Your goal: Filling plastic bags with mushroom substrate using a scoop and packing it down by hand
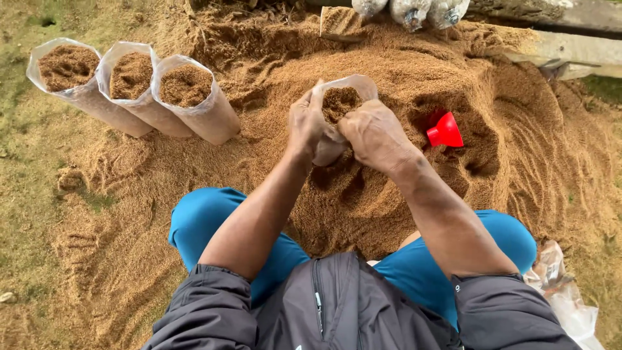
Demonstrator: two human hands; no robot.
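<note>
Head view: left hand (304, 126) and right hand (372, 133) both grip a clear bag (343, 97) part-filled with sawdust, held over the middle of the sawdust pile (389, 58); the bag's lower half is hidden behind the hands. Red funnel (445, 131) lies just right of the right hand, half sunk in a hollow. Three filled bags (133, 87) lean at the pile's left edge; tied bags (408, 10) at the far edge are cut off by the frame.

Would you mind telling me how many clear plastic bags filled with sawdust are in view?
7: three bags leaning in a row at upper left, one bag held in both hands, three tied bags at the top edge. Others may lie out of view.
</note>
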